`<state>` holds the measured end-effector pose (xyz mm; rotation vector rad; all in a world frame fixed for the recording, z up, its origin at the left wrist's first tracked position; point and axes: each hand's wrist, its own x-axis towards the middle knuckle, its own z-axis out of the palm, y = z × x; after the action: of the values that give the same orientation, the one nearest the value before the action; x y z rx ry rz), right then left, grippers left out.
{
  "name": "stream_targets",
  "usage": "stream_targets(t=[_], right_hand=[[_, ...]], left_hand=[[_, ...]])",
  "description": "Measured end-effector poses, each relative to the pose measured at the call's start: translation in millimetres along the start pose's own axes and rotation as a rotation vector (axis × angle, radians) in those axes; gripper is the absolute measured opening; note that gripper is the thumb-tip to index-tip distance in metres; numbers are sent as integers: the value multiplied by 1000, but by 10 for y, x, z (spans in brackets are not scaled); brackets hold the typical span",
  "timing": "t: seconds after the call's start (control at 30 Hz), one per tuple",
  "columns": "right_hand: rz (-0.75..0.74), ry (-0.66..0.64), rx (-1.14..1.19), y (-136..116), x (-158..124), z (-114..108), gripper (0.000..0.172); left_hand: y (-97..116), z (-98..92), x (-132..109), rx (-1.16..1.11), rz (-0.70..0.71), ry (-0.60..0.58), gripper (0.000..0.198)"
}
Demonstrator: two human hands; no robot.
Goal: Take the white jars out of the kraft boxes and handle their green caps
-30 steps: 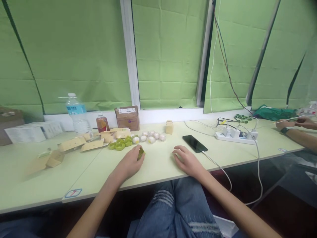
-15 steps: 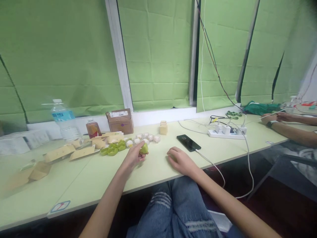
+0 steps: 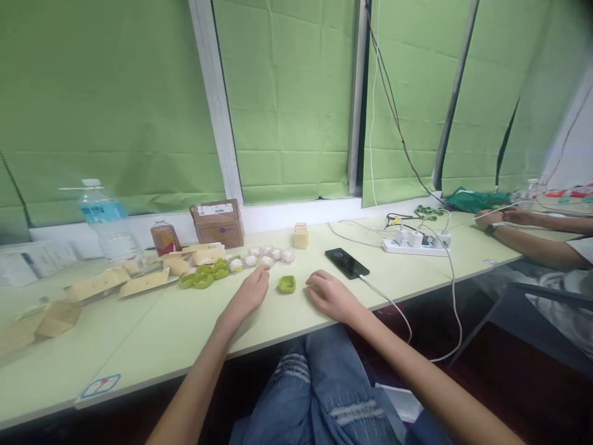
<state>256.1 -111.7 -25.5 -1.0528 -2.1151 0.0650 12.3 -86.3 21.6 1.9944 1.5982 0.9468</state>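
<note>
A small green cup-like piece (image 3: 286, 284) rests on the table (image 3: 194, 327) between my two hands, touched by neither. My left hand (image 3: 252, 289) is by the front of a group of small white and pink wrapped pieces (image 3: 266, 254); its fingers are partly hidden and I cannot make out whether they hold anything. My right hand (image 3: 330, 295) lies on the table with its fingers loosely bent and apart, holding nothing. More green pieces (image 3: 204, 277) lie left of the wrapped ones. Small tan boxes (image 3: 301, 237) stand behind.
A phone (image 3: 346, 263) with a white cable lies right of my right hand. Behind it is a power strip (image 3: 412, 246). A cardboard box (image 3: 217, 225), a red drink bottle (image 3: 165, 238), a water bottle (image 3: 106, 222) and opened tan packaging (image 3: 97, 284) stand or lie left. Another person's arms (image 3: 523, 238) are at far right.
The green piece that was in my left hand now sits on the table, and that hand has moved off it to the left. My right hand has barely moved. The view has shifted slightly.
</note>
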Motion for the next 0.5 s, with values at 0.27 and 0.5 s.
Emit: stream_targets(t=[0.27,0.5], right_hand=[[-98,2,100,-36,8,-35,24],[43,81,116,-82,80,45,32]], left_hand=[[80,18,-17,-664,-29,-176,42],[118,165,-25,-250,160,84,41]])
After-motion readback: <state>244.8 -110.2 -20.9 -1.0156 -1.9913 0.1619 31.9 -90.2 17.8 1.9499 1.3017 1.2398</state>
